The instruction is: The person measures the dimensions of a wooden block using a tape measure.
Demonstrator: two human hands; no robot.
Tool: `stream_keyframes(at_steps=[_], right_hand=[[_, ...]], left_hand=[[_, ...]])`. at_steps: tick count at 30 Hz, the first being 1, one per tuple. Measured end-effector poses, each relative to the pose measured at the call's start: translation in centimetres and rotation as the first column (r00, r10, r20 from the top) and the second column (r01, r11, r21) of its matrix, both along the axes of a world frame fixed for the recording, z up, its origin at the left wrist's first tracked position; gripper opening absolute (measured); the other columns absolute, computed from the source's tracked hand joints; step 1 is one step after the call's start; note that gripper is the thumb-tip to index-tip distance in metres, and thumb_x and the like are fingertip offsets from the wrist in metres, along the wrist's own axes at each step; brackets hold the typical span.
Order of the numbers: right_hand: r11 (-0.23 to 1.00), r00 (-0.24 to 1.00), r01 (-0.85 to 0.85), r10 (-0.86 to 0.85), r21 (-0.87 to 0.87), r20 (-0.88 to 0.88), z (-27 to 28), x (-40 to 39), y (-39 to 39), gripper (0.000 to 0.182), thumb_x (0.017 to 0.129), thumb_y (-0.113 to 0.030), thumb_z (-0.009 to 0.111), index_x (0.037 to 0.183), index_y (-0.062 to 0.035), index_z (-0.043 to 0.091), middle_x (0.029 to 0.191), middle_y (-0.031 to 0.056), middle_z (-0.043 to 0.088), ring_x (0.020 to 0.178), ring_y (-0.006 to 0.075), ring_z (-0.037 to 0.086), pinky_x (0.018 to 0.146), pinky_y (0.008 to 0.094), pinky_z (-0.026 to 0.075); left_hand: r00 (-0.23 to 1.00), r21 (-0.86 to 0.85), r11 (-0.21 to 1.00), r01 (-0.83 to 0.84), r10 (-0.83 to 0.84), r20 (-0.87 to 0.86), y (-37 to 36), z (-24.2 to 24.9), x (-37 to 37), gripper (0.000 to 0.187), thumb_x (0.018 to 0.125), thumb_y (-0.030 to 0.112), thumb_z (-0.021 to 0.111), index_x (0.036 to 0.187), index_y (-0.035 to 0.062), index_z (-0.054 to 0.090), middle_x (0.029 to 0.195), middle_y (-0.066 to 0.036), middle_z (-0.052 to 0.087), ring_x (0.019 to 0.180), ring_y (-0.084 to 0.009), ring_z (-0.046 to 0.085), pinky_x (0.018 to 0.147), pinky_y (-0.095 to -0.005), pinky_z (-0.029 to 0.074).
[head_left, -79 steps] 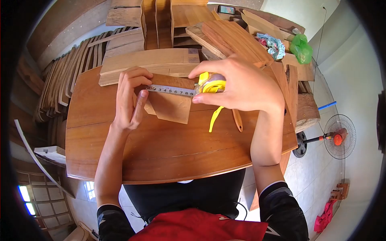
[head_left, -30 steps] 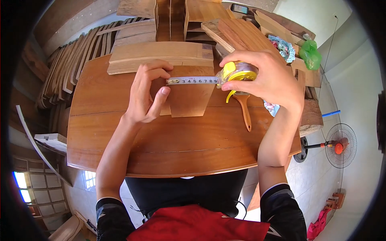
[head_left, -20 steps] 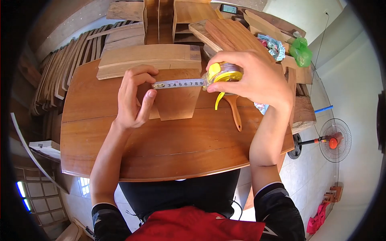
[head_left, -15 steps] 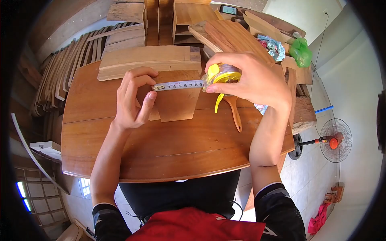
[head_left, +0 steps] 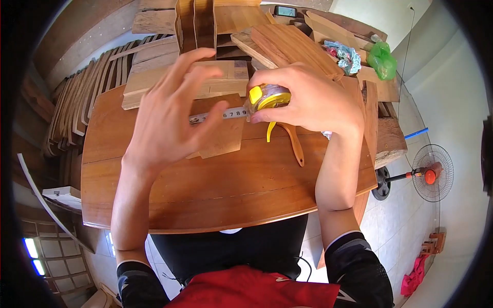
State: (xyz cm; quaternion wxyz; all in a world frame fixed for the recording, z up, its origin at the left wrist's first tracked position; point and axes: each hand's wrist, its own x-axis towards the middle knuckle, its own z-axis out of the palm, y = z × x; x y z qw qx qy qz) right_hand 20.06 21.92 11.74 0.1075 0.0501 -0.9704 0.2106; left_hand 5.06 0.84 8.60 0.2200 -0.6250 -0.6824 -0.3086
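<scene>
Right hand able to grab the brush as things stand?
Probably not: the right hand is holding the tape and would likely have to let go first. The brush handle lies uncovered close by.

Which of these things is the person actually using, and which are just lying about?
In use:
- tape measure, in the right hand
- small board under its blade

Apparently just lying about:
- brush
- phone
- green bag
- blue stick
</scene>
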Motion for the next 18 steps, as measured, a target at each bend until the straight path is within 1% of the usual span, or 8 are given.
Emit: stream_keyframes(at_steps=[2,5,8,11,14,17,18], right_hand=[[0.999,1.000,0.003,-0.003,-0.036,0.013,0.1,0.0,0.0,0.035,0.084,-0.032,0.084,0.105,-0.0063,0.072,0.092,0.0159,0.074,0.087,0.0381,0.069,0.076,0.0437,0.052],[0.997,1.000,0.004,-0.002,-0.077,0.019,0.1,0.0,-0.1,0.035,0.085,-0.033,0.084,0.105,-0.0066,0.072,0.092,0.0152,0.074,0.086,0.0374,0.070,0.076,0.0433,0.052],[0.997,1.000,-0.002,0.002,-0.077,0.003,0.2,0.0,-0.2,0.033,0.086,-0.032,0.083,0.105,-0.0071,0.072,0.092,0.0144,0.075,0.087,0.0358,0.070,0.075,0.0428,0.052],[0.997,1.000,0.007,-0.005,-0.077,0.030,0.2,0.0,-0.1,0.031,0.086,-0.032,0.083,0.104,-0.0075,0.072,0.093,0.0131,0.075,0.087,0.0341,0.070,0.076,0.0420,0.052],[0.992,1.000,-0.024,0.027,-0.123,0.017,0.2,0.0,0.4,0.031,0.086,-0.031,0.083,0.103,-0.0074,0.072,0.092,0.0125,0.074,0.087,0.0333,0.070,0.076,0.0409,0.052],[0.985,0.998,-0.061,0.063,-0.159,0.007,0.2,-0.2,0.4,0.032,0.084,-0.030,0.085,0.103,-0.0076,0.072,0.091,0.0126,0.074,0.086,0.0328,0.069,0.076,0.0399,0.052],[0.988,0.998,-0.055,0.055,-0.144,-0.002,0.2,-0.3,0.3,0.032,0.084,-0.030,0.085,0.103,-0.0075,0.072,0.092,0.0126,0.074,0.086,0.0326,0.069,0.076,0.0398,0.052]], left_hand=[[0.998,-0.121,0.992,-0.018,0.025,0.053,0.8,0.0,0.5,0.046,0.092,0.028,0.073,0.130,0.0053,0.059,0.132,-0.019,0.065,0.119,-0.0431,0.062,0.097,-0.0493,0.050],[0.993,-0.360,0.933,-0.028,0.068,0.098,1.3,-0.4,0.6,0.052,0.099,0.039,0.067,0.137,0.0056,0.056,0.131,-0.023,0.065,0.117,-0.0455,0.062,0.095,-0.0515,0.049],[0.987,-0.467,0.884,-0.025,0.096,0.129,1.4,-0.8,0.1,0.054,0.102,0.045,0.062,0.138,0.0058,0.055,0.125,-0.023,0.068,0.113,-0.0471,0.062,0.094,-0.0520,0.049],[0.989,-0.508,0.861,-0.022,0.092,0.112,1.1,-0.3,0.1,0.056,0.102,0.049,0.062,0.137,0.0062,0.057,0.119,-0.022,0.071,0.109,-0.0461,0.064,0.093,-0.0517,0.049],[0.997,-0.462,0.887,0.006,0.027,0.065,0.9,-1.1,-0.5,0.054,0.101,0.051,0.062,0.133,0.0070,0.060,0.114,-0.021,0.072,0.105,-0.0450,0.065,0.091,-0.0517,0.050],[0.990,-0.546,0.837,-0.025,0.095,0.102,0.5,-0.2,0.0,0.051,0.100,0.050,0.063,0.128,0.0073,0.063,0.109,-0.019,0.074,0.101,-0.0439,0.067,0.089,-0.0510,0.050],[0.990,-0.535,0.844,-0.021,0.092,0.106,0.5,-0.2,-0.2,0.053,0.099,0.052,0.064,0.128,0.0076,0.063,0.108,-0.019,0.074,0.101,-0.0434,0.067,0.088,-0.0505,0.050]])
